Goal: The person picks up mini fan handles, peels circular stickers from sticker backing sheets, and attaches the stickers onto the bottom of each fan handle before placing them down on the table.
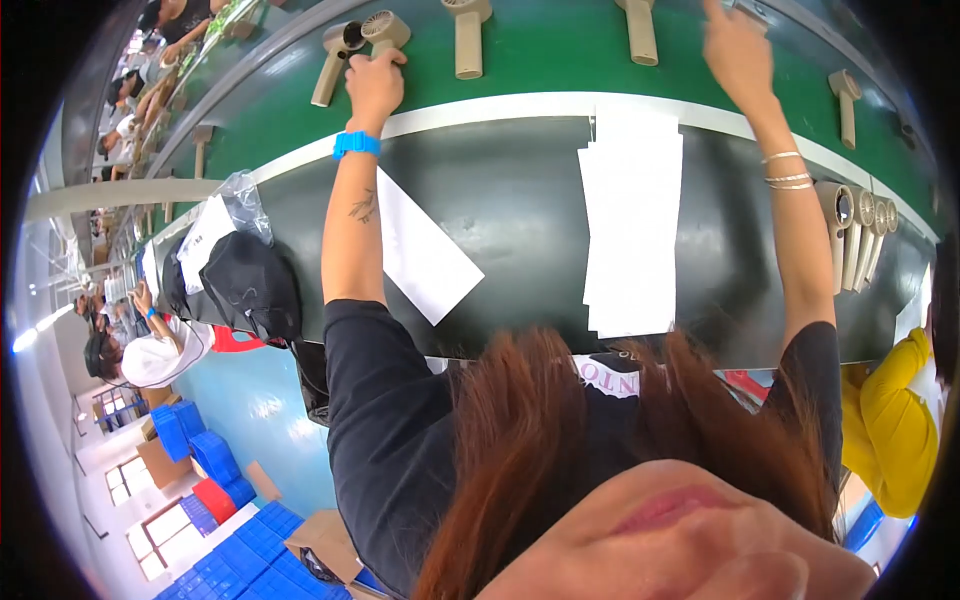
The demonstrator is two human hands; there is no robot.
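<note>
My left hand (375, 86) is closed round the handle of a beige handheld fan (385, 30) on the green conveyor belt (550, 65). Right beside it lies another beige fan (330, 78) with a dark round head. My right hand (738, 55) reaches over the belt at the top edge, blurred and partly cut off. A greyish thing (750, 14) shows by its fingers; whether they grip it is unclear. Between my hands, two more handheld fans, one on the left (468, 40) and one on the right (641, 32), lie on the belt.
A stack of white sheets (632, 230) and a loose white sheet (425, 250) lie on the dark table (530, 200). Several fans (850, 235) stand at its right end. A black bag (250, 280) sits at left. Co-workers sit along the line; a yellow sleeve (890, 420) is close at right.
</note>
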